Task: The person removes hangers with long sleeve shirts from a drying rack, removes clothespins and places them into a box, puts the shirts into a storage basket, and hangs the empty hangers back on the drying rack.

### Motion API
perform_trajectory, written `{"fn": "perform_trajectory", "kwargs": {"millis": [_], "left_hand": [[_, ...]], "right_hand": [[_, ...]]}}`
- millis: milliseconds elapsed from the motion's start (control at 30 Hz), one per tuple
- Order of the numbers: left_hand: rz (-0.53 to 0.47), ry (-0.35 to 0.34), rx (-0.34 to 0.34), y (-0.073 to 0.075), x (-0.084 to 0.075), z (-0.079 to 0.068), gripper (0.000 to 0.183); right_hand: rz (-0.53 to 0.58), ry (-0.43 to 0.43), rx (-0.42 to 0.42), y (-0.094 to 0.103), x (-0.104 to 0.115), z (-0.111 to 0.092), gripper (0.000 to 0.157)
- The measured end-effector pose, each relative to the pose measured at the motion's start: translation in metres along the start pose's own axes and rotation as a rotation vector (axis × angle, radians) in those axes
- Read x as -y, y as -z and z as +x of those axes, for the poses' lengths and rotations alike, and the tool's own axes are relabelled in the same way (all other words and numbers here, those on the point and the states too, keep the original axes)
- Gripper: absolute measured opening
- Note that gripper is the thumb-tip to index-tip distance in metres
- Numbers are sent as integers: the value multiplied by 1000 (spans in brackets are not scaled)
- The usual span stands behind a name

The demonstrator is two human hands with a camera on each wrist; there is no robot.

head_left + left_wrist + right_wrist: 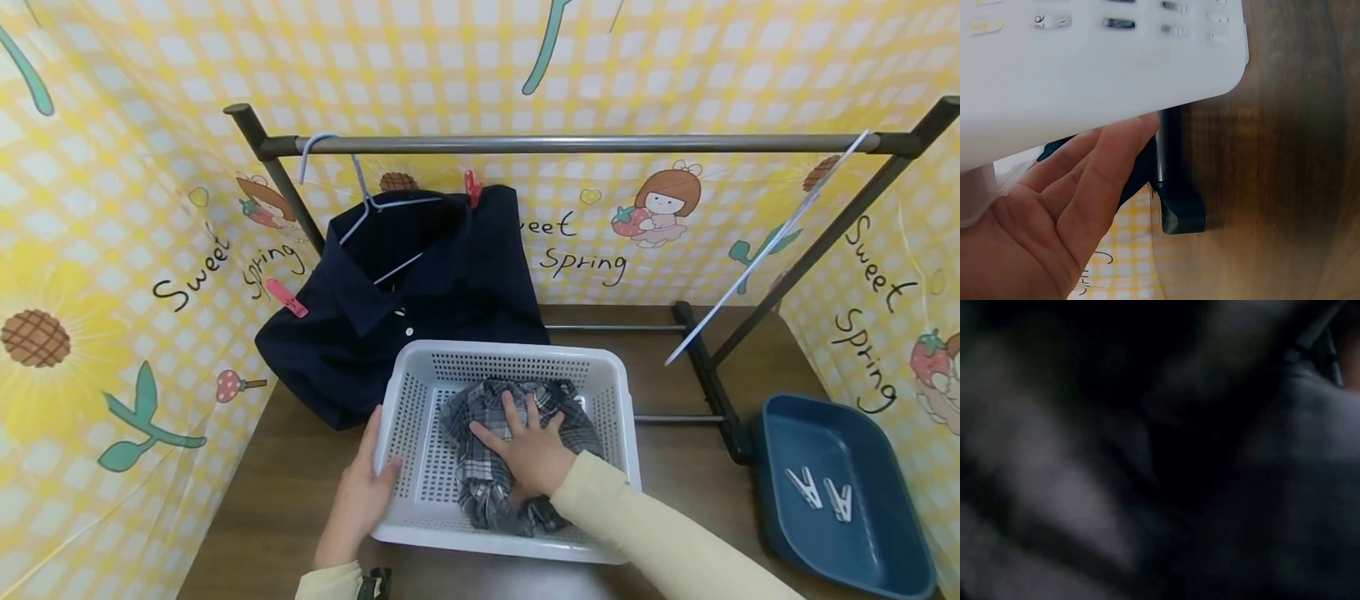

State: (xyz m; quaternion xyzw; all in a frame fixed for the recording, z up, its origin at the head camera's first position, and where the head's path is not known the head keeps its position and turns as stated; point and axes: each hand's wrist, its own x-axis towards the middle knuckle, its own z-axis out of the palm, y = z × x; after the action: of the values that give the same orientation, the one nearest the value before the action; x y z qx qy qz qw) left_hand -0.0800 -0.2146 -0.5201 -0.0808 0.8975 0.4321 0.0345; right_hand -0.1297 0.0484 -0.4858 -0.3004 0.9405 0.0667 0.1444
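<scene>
A grey plaid garment [480,468] lies crumpled inside a white perforated plastic basket [431,475]. My right hand [536,458] rests on top of it with the fingers spread. The left hand [360,497] grips the basket's left side, thumb over the rim and fingers along the outside. Seen from the left wrist, those fingers [1107,159] lie against the basket's outer wall [1085,87] near its lower edge. Dark, blurred cloth [1297,487] fills the right wrist view.
Behind the basket, a navy shirt [450,283] with red clips [287,298] hangs from a hanger on the metal rack [585,144]. Another hanger [765,250] hangs at the rack's right end. A blue tub [810,433] holding two white clips [840,500] stands at the right.
</scene>
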Motion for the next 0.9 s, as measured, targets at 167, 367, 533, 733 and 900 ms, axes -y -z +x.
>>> {"fn": "perform_trajectory", "kwargs": {"millis": [167,367,533,733,900], "left_hand": [[2,5,-9,2,-3,1,74],[-3,17,-2,-3,-3,1,74],[15,14,-6,-4,-5,-2,74],[18,7,-23,-3,-4,-8,74],[5,-20,-65,-8,-6,-11,74]], "right_hand": [[-71,-56,44,-1,8,14,118],[-33,-59,55,-17,0,18,117],[-65,-67,61,-23,0,20,114],[-33,-56,62,-23,3,18,115],[38,-39,57,-18,-1,10,114]]}}
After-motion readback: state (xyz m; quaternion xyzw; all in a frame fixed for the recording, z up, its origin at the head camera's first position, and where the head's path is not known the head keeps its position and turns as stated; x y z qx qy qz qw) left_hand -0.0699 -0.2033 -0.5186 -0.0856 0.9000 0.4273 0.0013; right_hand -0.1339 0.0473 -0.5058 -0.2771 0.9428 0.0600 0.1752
